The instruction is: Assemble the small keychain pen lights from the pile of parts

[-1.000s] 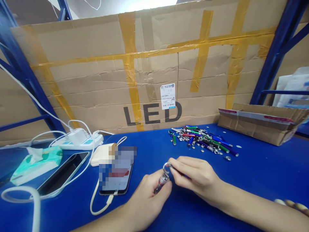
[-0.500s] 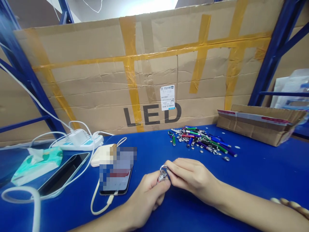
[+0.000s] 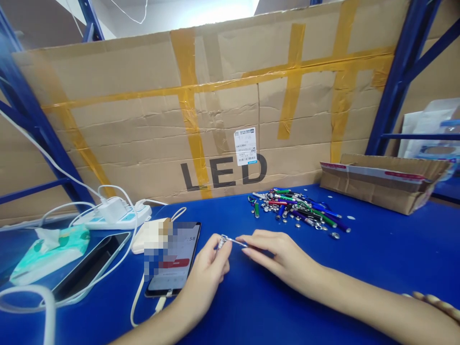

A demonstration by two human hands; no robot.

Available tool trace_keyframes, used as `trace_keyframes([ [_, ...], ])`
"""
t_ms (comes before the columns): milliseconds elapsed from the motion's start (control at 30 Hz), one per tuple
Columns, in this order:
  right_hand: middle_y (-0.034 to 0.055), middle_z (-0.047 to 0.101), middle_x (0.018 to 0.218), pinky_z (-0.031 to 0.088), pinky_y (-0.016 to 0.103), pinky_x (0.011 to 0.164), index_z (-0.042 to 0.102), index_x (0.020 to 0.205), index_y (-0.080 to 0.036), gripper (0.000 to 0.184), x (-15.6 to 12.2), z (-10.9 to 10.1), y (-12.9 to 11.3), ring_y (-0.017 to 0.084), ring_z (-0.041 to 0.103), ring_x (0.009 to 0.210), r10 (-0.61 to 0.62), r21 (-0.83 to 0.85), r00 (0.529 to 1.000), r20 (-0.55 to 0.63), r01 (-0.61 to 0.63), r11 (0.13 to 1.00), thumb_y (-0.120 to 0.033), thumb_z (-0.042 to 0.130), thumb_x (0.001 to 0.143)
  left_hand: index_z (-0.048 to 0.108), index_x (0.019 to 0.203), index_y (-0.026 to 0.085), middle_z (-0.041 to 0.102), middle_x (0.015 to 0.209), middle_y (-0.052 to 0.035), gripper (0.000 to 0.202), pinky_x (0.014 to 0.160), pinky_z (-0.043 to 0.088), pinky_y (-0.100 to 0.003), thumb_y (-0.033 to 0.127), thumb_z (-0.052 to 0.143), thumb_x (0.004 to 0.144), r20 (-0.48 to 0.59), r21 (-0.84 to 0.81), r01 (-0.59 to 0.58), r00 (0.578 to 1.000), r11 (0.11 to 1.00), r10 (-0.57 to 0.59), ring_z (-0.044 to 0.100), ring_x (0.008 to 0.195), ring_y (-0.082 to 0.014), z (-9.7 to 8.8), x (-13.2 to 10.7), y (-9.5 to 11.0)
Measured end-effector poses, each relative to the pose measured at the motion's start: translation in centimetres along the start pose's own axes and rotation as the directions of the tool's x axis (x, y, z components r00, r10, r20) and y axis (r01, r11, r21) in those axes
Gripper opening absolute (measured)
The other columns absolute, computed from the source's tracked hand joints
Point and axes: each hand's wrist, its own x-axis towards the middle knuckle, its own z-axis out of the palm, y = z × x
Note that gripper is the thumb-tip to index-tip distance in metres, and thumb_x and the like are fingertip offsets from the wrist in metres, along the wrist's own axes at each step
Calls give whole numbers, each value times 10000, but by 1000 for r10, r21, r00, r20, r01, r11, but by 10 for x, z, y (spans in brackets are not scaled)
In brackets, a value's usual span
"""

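My left hand [image 3: 212,263] is closed, with a small silver metal fitting [image 3: 220,243] pinched between thumb and forefinger. Most of that fitting is hidden by the fingers. A silver ring clip [image 3: 235,241], seen nearly edge-on, joins the fitting's top and spans the gap between my hands. Thumb and forefinger of my right hand [image 3: 283,254] pinch the clip's other end. Beyond my hands lies a loose pile of small coloured metal tubes [image 3: 287,206] in green, blue, black and red, mixed with small silver parts.
Left of my hands, a phone [image 3: 179,268] is plugged into a cable beside a cream power bank [image 3: 142,237]. Farther left are a second phone [image 3: 95,263], a tissue pack [image 3: 53,249] and a power strip [image 3: 125,218]. An open cardboard tray [image 3: 373,187] stands at right, before a large cardboard sheet [image 3: 143,134].
The ring clip has turned from a face-on curve to nearly edge-on. My right hand has drawn slightly away from my left, and the view has shifted a little.
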Motion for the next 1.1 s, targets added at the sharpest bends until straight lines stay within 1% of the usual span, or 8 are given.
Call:
trace_keyframes([
  [100,47,633,860,483,259,687,575,1157,-179,300,0,1,6,147,596,745,153,-26,988,32,-152,988,-254,472,885,455,826,200,454,604,55,275,497,335,-201,467,402,862,-94,193,-48,993,980,68,418,539,-102,-8,7,-5],
  [200,64,626,899,497,295,717,575,1168,-174,342,-1,1,10,178,603,809,227,-107,969,100,-216,970,-208,509,834,500,1066,208,566,877,-29,269,725,429,-293,356,434,851,-169,376,-53,978,925,124,540,813,-176,-15,11,-10],
  [367,91,616,1022,483,323,814,614,1117,-189,319,-3,-1,7,213,578,970,271,-183,951,151,-242,953,-202,523,812,324,1303,223,375,1264,-115,476,925,410,-392,192,382,832,-199,448,-88,960,890,195,532,1027,-214,-20,16,-18],
  [467,83,612,1035,482,324,826,624,1089,-195,293,-1,-4,7,212,576,986,271,-208,950,156,-237,949,-212,524,814,294,1312,231,284,1325,-115,512,1022,326,-440,193,413,816,-173,508,-103,960,855,219,398,1218,-256,-18,15,-18],
  [667,131,568,1131,463,400,866,617,1097,-157,328,4,-32,48,281,534,1061,362,-472,932,8,-316,823,-204,568,776,542,1054,252,399,1300,-78,244,1020,279,-542,277,435,837,12,798,-166,966,579,260,262,1298,-312,-14,5,-14],
  [767,173,549,1168,423,430,910,579,1154,-113,372,3,-47,77,301,522,1080,388,-536,917,-89,-372,758,-222,545,799,538,1126,224,410,1350,-94,319,1018,285,-529,349,393,871,51,853,-165,971,496,235,263,1310,-316,-14,6,-14],
  [967,117,359,1407,251,494,1035,352,1365,-219,512,3,-38,88,279,284,1307,301,-434,949,93,-234,870,-417,395,896,413,1323,152,294,1454,-138,537,1033,242,-536,452,365,880,31,875,-106,986,472,164,213,1339,-328,-11,12,-17],
  [1100,114,484,1306,231,514,1025,499,1255,-228,462,4,-24,76,287,373,1248,248,-405,957,149,-170,898,-484,362,896,443,1295,187,298,1457,-107,485,1039,244,-527,420,401,872,21,822,-140,976,552,217,217,1339,-308,-7,9,-11],
])
